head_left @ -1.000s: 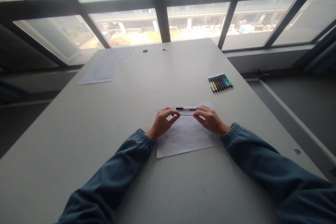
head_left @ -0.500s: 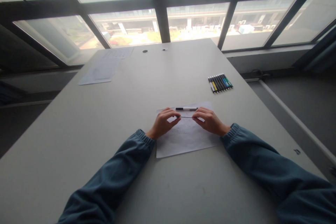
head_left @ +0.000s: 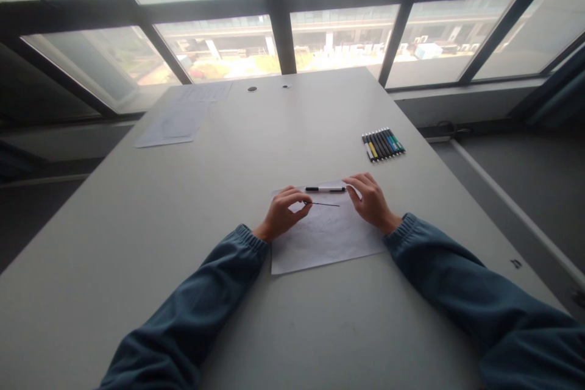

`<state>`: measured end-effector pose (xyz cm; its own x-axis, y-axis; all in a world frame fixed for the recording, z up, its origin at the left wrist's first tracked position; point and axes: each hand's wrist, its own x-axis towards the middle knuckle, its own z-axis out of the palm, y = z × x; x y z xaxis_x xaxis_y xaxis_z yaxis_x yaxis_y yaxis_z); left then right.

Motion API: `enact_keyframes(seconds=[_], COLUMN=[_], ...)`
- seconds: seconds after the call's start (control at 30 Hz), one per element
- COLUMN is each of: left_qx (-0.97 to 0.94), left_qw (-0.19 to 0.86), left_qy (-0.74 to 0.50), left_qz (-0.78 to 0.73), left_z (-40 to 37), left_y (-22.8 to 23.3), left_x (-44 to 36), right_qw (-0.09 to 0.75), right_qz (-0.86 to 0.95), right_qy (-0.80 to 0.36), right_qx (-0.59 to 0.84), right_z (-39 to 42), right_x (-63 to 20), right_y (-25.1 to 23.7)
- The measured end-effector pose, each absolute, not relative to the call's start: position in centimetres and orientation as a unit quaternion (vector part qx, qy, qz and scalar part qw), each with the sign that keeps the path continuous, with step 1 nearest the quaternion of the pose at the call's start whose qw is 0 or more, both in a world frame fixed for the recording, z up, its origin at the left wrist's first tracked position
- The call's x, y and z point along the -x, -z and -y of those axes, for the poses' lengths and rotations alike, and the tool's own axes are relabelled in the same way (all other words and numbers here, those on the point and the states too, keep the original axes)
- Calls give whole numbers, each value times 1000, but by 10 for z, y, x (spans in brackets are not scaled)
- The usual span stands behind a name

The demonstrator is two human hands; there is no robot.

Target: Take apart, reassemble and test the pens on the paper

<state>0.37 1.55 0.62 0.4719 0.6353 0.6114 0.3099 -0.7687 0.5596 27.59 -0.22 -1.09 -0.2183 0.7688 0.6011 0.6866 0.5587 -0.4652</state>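
Observation:
My left hand pinches one end of a thin dark pen refill between thumb and fingertips. The refill points right, over a white sheet of paper. Beyond it, a black-and-white pen lies crosswise near the sheet's far edge. My right hand is at the right end of that pen, thumb and index finger apart with nothing seen between them. Whether its fingertips touch the pen I cannot tell.
Several pens with black, blue, green, yellow and white parts lie in a row at the right. More paper sheets rest at the far left of the white table. A small dark item is near the right edge. Windows stand beyond.
My right hand has let go of the refill's right end and moved up and right, to the pen's end. My left hand still holds the refill, nearly in place.

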Motion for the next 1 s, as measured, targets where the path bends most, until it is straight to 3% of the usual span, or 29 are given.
enact_keyframes(seconds=[0.17,0.57,0.73,0.87,1.0], left_qx=[-837,-837,-810,-748,-678], left_qw=[198,200,189,152,182], left_qy=[-419,-419,-449,-504,-547], left_qz=[-291,-291,-326,-405,-456], left_z=[-15,-16,-14,-16,-23], left_y=[-7,-9,-11,-7,3], left_x=[-4,-6,-4,1,7], right_qw=[347,309,340,422,485], right_qz=[803,804,788,738,689], right_qy=[-57,-65,-73,-91,-97], right_qx=[481,504,508,518,530], right_z=[-5,-11,-10,-13,-14], right_x=[-278,-278,-277,-281,-286], right_y=[16,18,18,21,22])
